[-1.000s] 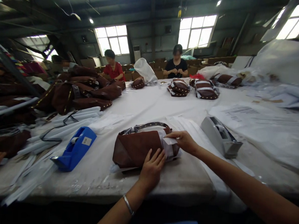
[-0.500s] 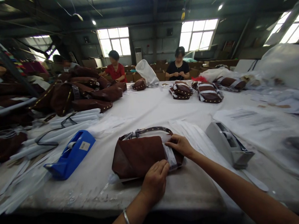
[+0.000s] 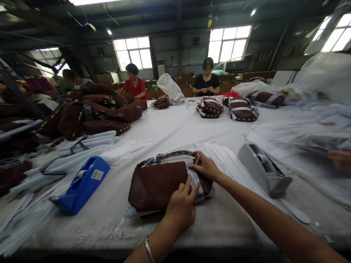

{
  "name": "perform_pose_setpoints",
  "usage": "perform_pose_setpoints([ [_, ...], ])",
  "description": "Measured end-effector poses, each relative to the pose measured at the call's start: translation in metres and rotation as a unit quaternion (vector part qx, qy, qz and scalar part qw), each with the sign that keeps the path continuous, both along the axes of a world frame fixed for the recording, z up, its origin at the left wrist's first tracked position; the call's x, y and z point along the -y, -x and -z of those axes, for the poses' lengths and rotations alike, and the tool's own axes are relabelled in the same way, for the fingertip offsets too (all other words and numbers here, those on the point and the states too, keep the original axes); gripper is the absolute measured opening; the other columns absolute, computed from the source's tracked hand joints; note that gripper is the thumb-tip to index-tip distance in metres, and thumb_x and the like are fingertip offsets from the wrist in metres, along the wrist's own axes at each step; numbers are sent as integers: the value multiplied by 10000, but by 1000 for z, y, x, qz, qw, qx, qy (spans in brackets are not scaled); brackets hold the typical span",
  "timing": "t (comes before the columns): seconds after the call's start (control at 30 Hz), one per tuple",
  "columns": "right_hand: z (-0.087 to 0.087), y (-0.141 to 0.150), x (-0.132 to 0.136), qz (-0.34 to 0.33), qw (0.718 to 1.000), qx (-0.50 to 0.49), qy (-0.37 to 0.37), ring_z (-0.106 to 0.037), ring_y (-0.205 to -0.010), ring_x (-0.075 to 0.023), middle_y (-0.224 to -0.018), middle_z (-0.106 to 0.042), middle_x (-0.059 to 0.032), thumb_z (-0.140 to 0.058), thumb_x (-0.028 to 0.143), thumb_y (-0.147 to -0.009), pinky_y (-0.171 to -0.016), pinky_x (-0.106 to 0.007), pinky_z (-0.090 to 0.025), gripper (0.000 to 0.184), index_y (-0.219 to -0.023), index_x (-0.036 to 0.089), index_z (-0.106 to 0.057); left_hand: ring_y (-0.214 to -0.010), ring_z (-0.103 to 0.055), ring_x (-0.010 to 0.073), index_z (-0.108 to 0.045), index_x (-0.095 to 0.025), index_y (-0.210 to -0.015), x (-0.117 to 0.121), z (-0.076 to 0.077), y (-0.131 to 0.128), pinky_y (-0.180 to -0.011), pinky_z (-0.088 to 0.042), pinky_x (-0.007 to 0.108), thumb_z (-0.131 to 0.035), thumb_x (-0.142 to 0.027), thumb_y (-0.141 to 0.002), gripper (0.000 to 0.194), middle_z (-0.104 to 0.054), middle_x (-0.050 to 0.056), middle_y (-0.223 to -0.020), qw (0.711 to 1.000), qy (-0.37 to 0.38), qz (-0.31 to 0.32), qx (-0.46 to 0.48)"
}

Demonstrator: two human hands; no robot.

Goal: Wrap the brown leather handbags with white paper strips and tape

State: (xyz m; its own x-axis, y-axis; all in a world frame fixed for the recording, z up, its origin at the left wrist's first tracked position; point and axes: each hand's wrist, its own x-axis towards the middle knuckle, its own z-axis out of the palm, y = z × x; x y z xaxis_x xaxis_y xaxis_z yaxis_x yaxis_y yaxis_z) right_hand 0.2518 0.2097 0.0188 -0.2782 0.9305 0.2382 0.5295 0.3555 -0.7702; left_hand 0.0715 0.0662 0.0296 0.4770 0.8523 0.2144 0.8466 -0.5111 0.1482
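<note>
A brown handbag (image 3: 157, 182) lies in front of me near the table's front edge, its studded handle (image 3: 177, 153) up along the far side. A whitish wrapping strip (image 3: 195, 180) crosses its right part. My left hand (image 3: 183, 203) rests on the bag's front with fingers stretched out and apart, the tips on the strip. At the top edge my right hand (image 3: 204, 165) has thumb and fingers closed on the strip's upper end, close to the handle. Translucent wrap sticks out at the bag's lower left corner.
A blue tape dispenser (image 3: 84, 185) stands left of the bag, a grey tape dispenser (image 3: 264, 168) right. White strips (image 3: 100, 142) and piled brown bags (image 3: 105, 111) lie left. Wrapped bags (image 3: 244, 109) sit farther back. Two people work across the table; other hands (image 3: 347, 162) show at both sides.
My left hand's fingers have spread and moved up onto the strip. My right hand has shifted slightly up toward the handle. Another person's hand with a clear plastic bag has appeared at right.
</note>
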Motion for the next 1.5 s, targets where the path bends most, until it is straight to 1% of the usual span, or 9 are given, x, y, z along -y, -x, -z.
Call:
perform_pose_setpoints([
  [0.37,-11,-6,6,76,997,0,-12,-640,-667,-162,-746,-673,30,-718,400,-808,-674,-293,-489,440,-1194,243,-574,-1046,-556,282,-336,-232,-1524,-1,-2,-8,-832,-557,386,-591,-142,-671,895,-434,84,-1545,999,-9,-52,5],
  [0.53,-27,-103,55,184,978,36,-92,-685,-950,-240,-1100,-718,-78,-591,426,-892,-876,-412,-532,343,-1172,233,-637,-1029,-554,264,-287,-241,-1548,-2,-3,-7,-827,-551,370,-592,-150,-682,922,-448,42,-1540,998,3,-57,5],
  [0.63,-37,-182,89,324,927,116,-148,-548,-1252,-308,-1300,-640,-122,-596,413,-864,-1115,-491,-367,342,-1123,207,-684,-1018,-554,265,-279,-239,-1553,-2,-3,-7,-802,-554,374,-584,-128,-680,932,-451,43,-1538,998,-1,-63,12],
  [0.8,-47,-249,113,425,902,68,34,-364,-1414,-348,-1353,-609,-120,-665,418,-780,-1186,-461,-240,224,-798,213,-752,-1021,-559,267,-285,-254,-1552,-2,-3,-6,-809,-553,385,-574,-109,-688,922,-482,47,-1515,998,-1,-56,29],
  [0.97,-47,-241,93,399,911,-1,107,-556,-1233,-340,-1172,-709,-126,-654,533,-775,-1048,-445,-402,355,-730,199,-764,-1032,-565,267,-292,-251,-1548,0,-4,-6,-807,-556,386,-581,-116,-692,913,-490,49,-1508,998,-5,-59,32],
  [1.1,-48,-229,78,384,910,-67,142,-673,-929,-307,-880,-762,-109,-774,521,-621,-830,-418,-512,387,-745,154,-764,-1025,-573,264,-261,-271,-1557,0,-4,-5,-791,-555,373,-586,-119,-688,940,-502,56,-1498,998,-6,-61,30],
  [1.17,-52,-226,77,391,905,-104,128,-675,-939,-310,-935,-761,-133,-801,504,-577,-809,-412,-520,417,-769,135,-767,-1030,-575,263,-268,-275,-1554,0,-5,-6,-793,-554,369,-586,-122,-687,936,-502,57,-1499,998,-5,-61,32],
  [1.33,-71,-222,102,394,900,-180,44,-580,-1227,-297,-1344,-628,-125,-769,518,-652,-1004,-395,-467,402,-853,170,-780,-1033,-573,268,-288,-267,-1548,1,-4,-5,-793,-556,375,-574,-118,-688,919,-505,44,-1496,997,-7,-59,45],
  [1.5,-68,-224,146,359,885,-278,104,-649,-1138,-311,-1129,-739,-118,-743,526,-733,-922,-449,-560,350,-876,208,-780,-1036,-572,253,-277,-263,-1552,0,-3,-4,-828,-548,370,-571,-122,-706,907,-492,31,-1508,998,-1,-56,43],
])
